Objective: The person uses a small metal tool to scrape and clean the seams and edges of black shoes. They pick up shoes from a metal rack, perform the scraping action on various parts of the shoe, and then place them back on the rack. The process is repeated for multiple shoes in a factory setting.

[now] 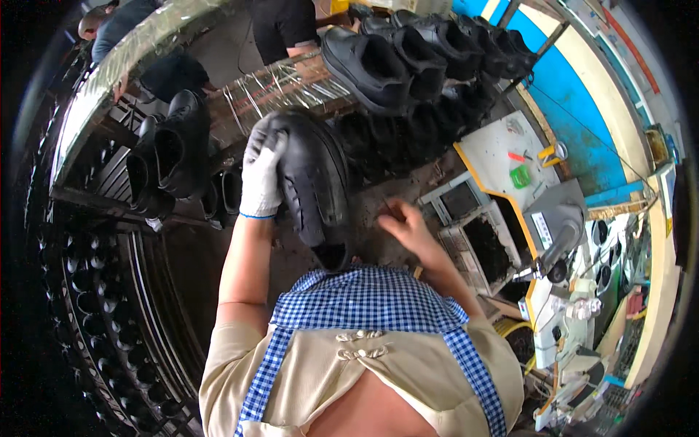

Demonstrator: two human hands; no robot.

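A black lace-up shoe (309,175) is held up in front of my apron, its toe pointing away and its heel opening toward me. My left hand (263,156), in a white knit glove with a blue cuff edge, grips the shoe near the toe from its left side. To the right of the shoe, apart from it, my bare right hand (403,222) hangs in the air with fingers bent and partly spread. Nothing shows in it.
Rows of black shoes (408,58) fill the rack ahead, with a pair (171,149) at left. Racks of dark shoes (95,313) line the left side. A white worktable (502,156) with a grey machine (557,218) stands right. Other people (284,29) work beyond the rack.
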